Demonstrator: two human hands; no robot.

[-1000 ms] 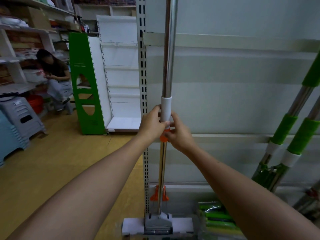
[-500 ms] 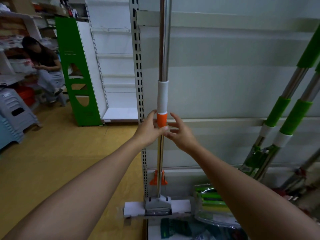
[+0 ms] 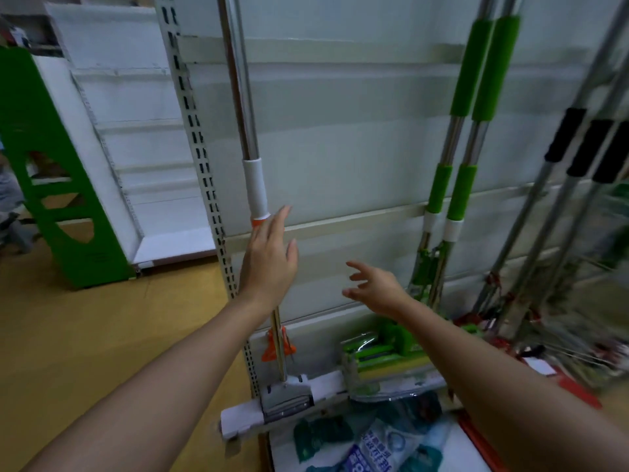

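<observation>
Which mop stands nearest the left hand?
The white-sleeved mop with orange collar, leftmost, beside the left hand; the green-gripped pair and black-gripped mops lean farther right.

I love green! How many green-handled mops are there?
2. Left green-handled mop and right green-handled mop lean side by side against the back panel; more may hide off-frame.
</observation>
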